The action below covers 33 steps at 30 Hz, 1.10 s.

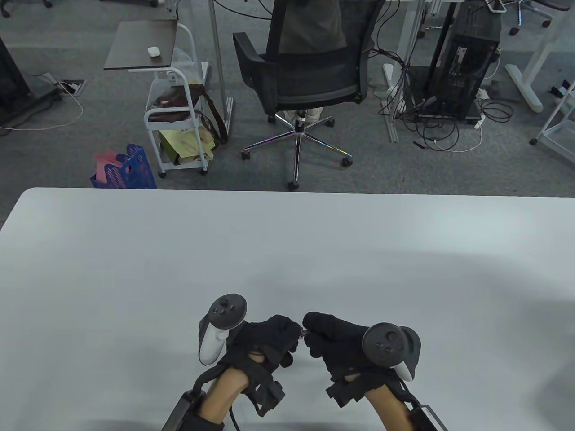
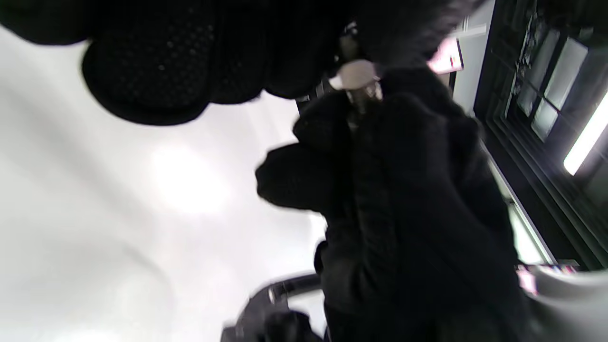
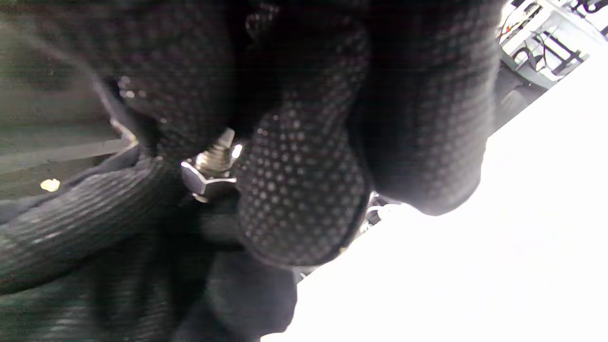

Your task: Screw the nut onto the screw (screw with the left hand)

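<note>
Steel screw (image 3: 216, 154) and nut (image 3: 205, 183) sit right between both hands, fingertips nearly meeting over the white table (image 1: 134, 269). Left hand (image 1: 265, 343) pinches one end and right hand (image 1: 334, 341) pinches the other, so both are closed around the little assembly. Right wrist view shows the hex nut already on the threads, just beside a dotted fingertip (image 3: 299, 199). Can't tell which hand has the nut itself.
</note>
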Motion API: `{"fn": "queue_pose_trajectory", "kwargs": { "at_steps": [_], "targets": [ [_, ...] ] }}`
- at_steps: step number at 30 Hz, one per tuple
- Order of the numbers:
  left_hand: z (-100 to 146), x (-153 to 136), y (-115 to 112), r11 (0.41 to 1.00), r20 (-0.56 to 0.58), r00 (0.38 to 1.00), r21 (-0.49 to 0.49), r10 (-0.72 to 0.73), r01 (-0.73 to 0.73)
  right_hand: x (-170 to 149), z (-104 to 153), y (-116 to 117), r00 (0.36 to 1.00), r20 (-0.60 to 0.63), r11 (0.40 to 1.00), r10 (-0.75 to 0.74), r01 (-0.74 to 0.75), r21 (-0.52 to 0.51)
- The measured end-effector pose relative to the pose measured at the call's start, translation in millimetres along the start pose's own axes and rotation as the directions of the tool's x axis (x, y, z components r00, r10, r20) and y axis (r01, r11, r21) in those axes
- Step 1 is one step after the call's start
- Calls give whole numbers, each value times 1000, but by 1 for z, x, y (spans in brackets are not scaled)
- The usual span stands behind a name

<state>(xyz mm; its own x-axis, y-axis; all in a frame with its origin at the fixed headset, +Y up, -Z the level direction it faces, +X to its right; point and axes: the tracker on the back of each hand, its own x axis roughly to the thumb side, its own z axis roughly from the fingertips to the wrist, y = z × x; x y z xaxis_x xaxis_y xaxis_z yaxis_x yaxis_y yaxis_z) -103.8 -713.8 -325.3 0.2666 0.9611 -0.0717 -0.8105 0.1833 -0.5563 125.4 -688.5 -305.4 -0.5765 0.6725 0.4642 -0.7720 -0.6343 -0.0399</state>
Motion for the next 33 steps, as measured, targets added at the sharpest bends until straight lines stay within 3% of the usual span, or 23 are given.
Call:
{"fn": "queue_pose_trajectory", "kwargs": {
  "at_steps": [4,7,13,18,22,26,29,33],
  "targets": [
    [-1,-4,0,998,11,999,-34,46,-46,-2,1,-2,999,-10,999,-43,42,-19],
    [-3,-3,-3,998,11,998,28,60,-60,0,1,-2,1000,4,1000,-23,23,-19],
    [-3,-6,-2,993,0,995,-67,96,-96,-2,2,1,999,-10,999,-49,49,16],
    [0,0,-1,1000,18,1000,30,2,-3,3,3,8,1000,7,999,-14,14,30],
    [1,-2,3,993,21,997,91,74,-76,2,1,9,998,-7,993,-64,64,102],
    [-1,0,0,997,25,999,67,41,-42,6,2,8,999,32,999,40,-41,35],
    [-1,-3,1,996,15,996,-15,88,-88,7,3,5,997,49,998,58,-58,-5],
    [0,-9,2,995,-24,998,79,66,-64,8,3,3,997,53,998,61,-60,-23]
  ]
}}
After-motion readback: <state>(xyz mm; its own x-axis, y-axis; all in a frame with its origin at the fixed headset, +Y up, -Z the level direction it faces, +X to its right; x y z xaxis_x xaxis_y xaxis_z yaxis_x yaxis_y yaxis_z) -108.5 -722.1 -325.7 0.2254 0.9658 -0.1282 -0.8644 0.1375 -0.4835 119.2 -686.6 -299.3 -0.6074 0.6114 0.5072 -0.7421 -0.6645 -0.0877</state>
